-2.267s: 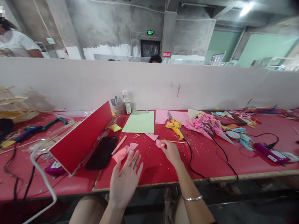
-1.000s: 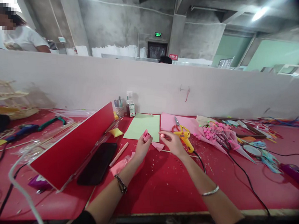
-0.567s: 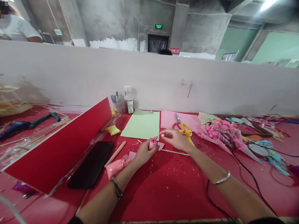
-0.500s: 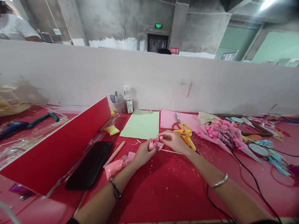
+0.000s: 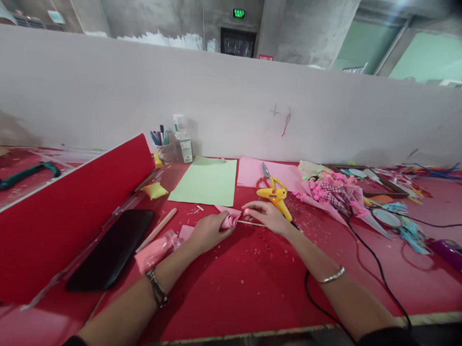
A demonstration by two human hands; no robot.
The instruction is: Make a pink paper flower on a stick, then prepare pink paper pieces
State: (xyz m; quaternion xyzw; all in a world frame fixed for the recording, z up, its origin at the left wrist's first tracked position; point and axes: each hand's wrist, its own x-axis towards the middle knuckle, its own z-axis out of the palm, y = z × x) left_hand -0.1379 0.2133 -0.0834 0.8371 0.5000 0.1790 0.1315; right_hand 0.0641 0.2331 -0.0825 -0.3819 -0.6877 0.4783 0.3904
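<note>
From the head camera, the left hand [image 5: 208,233] grips a rolled pink paper [image 5: 230,221] low over the red table [image 5: 248,282]. The right hand [image 5: 265,217] pinches a thin stick [image 5: 250,223] whose tip meets the roll, so the paper sits between both hands. A yellow glue gun [image 5: 276,197] lies just beyond the right hand and a green sheet [image 5: 207,182] behind. Bare tabletop spreads toward the near edge; a red board [image 5: 58,215] and black phone [image 5: 111,249] close in the left.
</note>
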